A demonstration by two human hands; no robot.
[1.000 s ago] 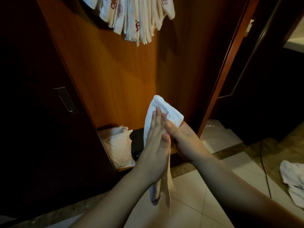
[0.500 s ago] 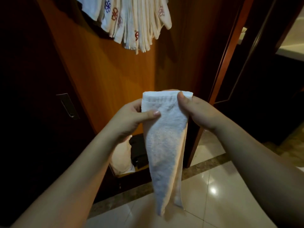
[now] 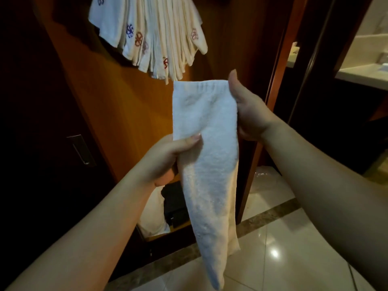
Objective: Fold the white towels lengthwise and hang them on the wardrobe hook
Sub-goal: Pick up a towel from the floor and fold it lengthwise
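White terry towel (image 3: 204,156), already folded into a narrow strip, hangs at centre frame; right hand (image 3: 249,110) pinches its top corner, left hand (image 3: 168,156) grips its edge. Hanging remains: finished towels (image 3: 151,36) crowd twelve o'clock.

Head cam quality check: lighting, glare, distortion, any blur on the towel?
Head view: dim, warm light; left wardrobe side nearly black. Specular glare spot on the glossy floor tile. Wide-angle bowing of the door frame. Folded white terry towel sharp, its weave readable, as are both hands.
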